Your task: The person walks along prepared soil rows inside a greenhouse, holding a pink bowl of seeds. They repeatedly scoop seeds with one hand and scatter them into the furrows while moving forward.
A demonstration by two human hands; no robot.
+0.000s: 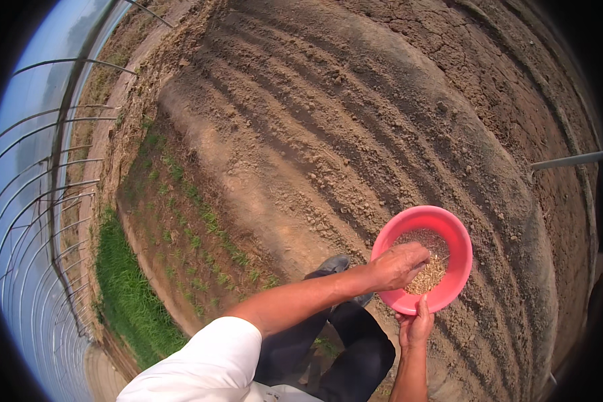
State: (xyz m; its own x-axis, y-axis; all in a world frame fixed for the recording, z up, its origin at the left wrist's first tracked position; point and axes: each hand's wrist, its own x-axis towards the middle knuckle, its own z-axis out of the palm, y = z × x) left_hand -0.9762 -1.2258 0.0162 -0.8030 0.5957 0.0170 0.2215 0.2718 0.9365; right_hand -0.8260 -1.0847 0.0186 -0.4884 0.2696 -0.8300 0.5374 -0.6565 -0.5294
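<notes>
A round pink plastic bowl [463,251] holds straw-coloured, grain-like pieces [428,276] and finer greyish material [427,238]. My right hand [416,324] grips its near rim from below, with the thumb over the edge. From the left, my left hand [404,264] reaches across the rim into the bowl, palm down and fingers curled together over the contents. Whether anything is between those fingers is hidden. The bowl is held above tilled, furrowed soil.
Ridged soil [301,115] stretches ahead. Small green seedlings [196,241] and dense green grass [130,296] grow to the left. Beyond stands a hoop-framed plastic greenhouse wall [30,201]. A pole [568,161] juts in at right. My grey shoe [334,263] is just left of the bowl.
</notes>
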